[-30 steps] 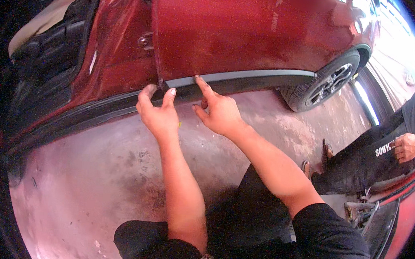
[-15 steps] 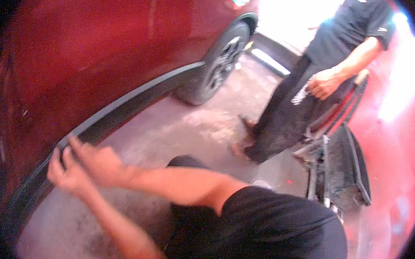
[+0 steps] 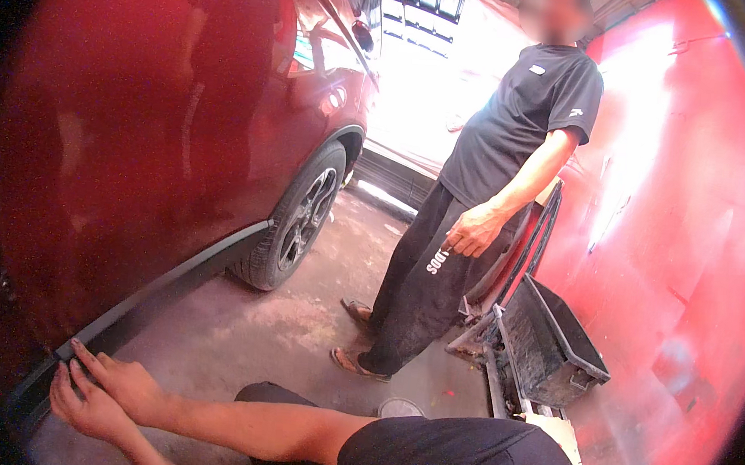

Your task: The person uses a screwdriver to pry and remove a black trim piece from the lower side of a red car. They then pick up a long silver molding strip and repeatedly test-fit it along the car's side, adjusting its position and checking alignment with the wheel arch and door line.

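Note:
At the lower left, both my hands are at the dark sill trim (image 3: 128, 323) along the bottom of a glossy red car door (image 3: 135, 173). My right hand (image 3: 124, 385) reaches across with its index finger stretched out, the tip touching the trim's upper edge. Just below and beside it is my left hand (image 3: 88, 407), its fingers apart and their tips against the trim. Nothing can be made out held in either hand; the undersides of the fingers are hidden.
Ahead stands a person (image 3: 519, 113) in dark clothes, one hand hanging low. Beyond the door is the car's wheel (image 3: 300, 219). A black open bin (image 3: 555, 345) sits by the red wall (image 3: 656, 252) at right, near a round lid-like thing (image 3: 401, 407) on the floor.
The view has tilted up and shifted, so the person's upper body and more of the wall show. My hands stay at the trim, appearing lower in the picture.

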Action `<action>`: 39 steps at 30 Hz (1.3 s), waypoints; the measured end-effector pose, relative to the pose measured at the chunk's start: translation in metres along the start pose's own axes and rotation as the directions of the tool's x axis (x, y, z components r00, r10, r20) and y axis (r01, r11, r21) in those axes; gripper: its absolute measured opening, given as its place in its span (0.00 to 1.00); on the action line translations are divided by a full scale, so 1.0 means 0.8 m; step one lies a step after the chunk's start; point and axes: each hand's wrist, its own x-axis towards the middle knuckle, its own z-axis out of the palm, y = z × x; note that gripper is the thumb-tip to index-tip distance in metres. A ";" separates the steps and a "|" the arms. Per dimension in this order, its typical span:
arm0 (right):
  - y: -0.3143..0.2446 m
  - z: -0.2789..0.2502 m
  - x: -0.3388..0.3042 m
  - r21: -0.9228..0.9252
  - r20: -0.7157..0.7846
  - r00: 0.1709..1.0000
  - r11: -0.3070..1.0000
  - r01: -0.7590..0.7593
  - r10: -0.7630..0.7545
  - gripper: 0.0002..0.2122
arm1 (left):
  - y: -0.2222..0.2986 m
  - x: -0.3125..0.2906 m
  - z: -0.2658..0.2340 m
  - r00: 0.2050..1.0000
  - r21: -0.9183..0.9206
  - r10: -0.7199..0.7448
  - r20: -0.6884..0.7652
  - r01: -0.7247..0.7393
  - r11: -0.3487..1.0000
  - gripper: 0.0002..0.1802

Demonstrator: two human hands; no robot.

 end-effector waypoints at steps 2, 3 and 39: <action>0.000 0.006 -0.007 0.032 -0.025 0.999 0.999 -0.020 0.021 0.35 | 0.006 -0.003 -0.009 1.000 -0.025 -0.019 0.007 0.020 0.999 0.12; -0.002 0.013 -0.010 0.057 -0.037 0.999 0.998 -0.023 0.025 0.34 | 0.007 -0.001 -0.016 1.000 -0.029 -0.024 0.006 0.024 0.999 0.12; 0.044 0.039 -0.063 -0.190 0.801 0.570 0.981 -0.048 0.183 0.31 | 0.073 -0.055 -0.041 0.943 -0.204 -0.304 0.139 0.328 0.923 0.47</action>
